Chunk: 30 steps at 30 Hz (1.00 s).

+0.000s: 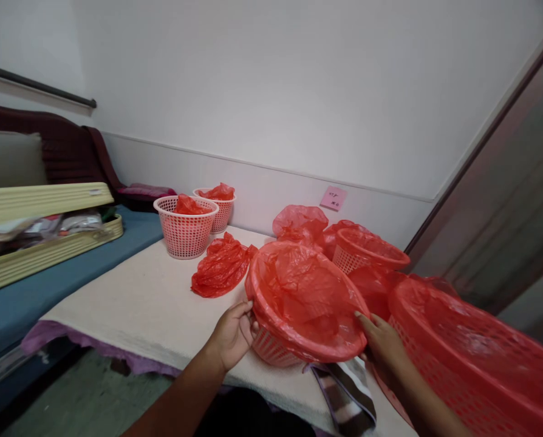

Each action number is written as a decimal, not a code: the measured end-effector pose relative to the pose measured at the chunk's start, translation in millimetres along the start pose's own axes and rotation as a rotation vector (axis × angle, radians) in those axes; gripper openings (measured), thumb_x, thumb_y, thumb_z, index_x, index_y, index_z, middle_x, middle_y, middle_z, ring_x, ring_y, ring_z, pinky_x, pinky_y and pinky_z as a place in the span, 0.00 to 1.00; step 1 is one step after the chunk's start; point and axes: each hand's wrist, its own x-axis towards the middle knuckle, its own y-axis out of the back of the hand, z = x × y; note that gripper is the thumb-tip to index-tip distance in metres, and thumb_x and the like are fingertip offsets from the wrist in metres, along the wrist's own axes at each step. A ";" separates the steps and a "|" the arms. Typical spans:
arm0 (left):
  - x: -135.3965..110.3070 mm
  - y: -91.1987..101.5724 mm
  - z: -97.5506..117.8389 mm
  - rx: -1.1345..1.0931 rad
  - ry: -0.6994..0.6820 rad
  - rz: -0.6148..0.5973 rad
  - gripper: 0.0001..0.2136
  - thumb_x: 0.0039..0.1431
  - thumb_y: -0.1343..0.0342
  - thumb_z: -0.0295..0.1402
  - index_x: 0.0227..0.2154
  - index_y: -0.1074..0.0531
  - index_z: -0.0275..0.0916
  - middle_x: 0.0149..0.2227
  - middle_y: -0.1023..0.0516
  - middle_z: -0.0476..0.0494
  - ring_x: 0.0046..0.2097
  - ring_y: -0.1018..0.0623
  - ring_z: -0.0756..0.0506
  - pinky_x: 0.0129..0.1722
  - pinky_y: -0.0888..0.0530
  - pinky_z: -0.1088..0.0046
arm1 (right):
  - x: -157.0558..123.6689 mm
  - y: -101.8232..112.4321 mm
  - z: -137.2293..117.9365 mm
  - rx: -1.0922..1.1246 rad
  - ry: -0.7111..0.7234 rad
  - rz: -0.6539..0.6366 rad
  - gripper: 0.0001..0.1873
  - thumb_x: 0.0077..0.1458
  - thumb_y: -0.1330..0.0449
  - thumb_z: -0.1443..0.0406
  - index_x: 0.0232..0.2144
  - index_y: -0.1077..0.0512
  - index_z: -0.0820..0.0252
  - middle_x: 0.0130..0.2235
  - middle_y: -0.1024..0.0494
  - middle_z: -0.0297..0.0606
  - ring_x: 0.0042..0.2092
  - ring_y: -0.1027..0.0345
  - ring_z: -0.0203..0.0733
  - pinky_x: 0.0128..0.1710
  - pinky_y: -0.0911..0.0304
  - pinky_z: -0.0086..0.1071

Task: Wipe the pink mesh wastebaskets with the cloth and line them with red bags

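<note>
A perforated plastic basket (274, 351) stands tilted toward me near the table's front edge, lined with a red plastic bag (305, 291) folded out over its rim. My left hand (235, 331) pinches the bag at the left side of the rim. On the right side, my right hand (381, 340) grips the bag and rim, thumb on top and fingers hidden underneath. Left of the basket lies a crumpled heap of red bags (223, 265).
Two white baskets (186, 233) holding red bags stand at the back left. Bag-lined baskets (476, 358) crowd the right side. A striped cloth (347, 397) hangs at the front edge. A pink note (333, 198) is on the wall; a yellow case (48, 243) lies left.
</note>
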 end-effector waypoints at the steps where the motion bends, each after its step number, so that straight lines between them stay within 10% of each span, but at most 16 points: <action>1: -1.6 -0.5 -1.1 0.009 -0.005 0.005 0.04 0.58 0.47 0.23 0.34 0.30 0.34 0.26 0.25 0.49 0.22 0.27 0.55 0.20 0.31 0.83 | -0.5 -0.3 -0.8 0.001 0.000 0.003 0.15 0.48 0.42 0.52 0.26 0.37 0.57 0.14 0.36 0.26 0.14 0.44 0.33 0.13 0.50 0.27; 7: -15.7 -10.1 -6.1 0.105 -0.091 -0.026 0.08 0.58 0.42 0.35 0.37 0.29 0.37 0.30 0.24 0.48 0.25 0.27 0.54 0.20 0.31 0.80 | -4.7 -2.1 -5.7 0.014 0.009 -0.001 0.15 0.49 0.42 0.53 0.24 0.38 0.56 0.12 0.38 0.25 0.13 0.47 0.32 0.13 0.53 0.26; 18: -15.3 -16.3 -19.1 0.180 -0.116 0.047 0.11 0.42 0.43 0.19 0.31 0.29 0.35 0.25 0.27 0.51 0.22 0.32 0.56 0.21 0.34 0.82 | -7.0 -2.3 -5.9 0.022 0.012 -0.006 0.14 0.50 0.43 0.53 0.24 0.38 0.56 0.12 0.37 0.25 0.12 0.46 0.32 0.13 0.53 0.26; 30: -12.4 -8.2 -26.6 0.037 -0.006 0.145 0.05 0.63 0.51 0.29 0.36 0.32 0.37 0.28 0.24 0.46 0.26 0.24 0.51 0.25 0.27 0.77 | -10.1 -4.0 -10.8 0.016 -0.016 0.012 0.14 0.51 0.43 0.54 0.25 0.39 0.56 0.12 0.37 0.25 0.13 0.46 0.32 0.13 0.53 0.25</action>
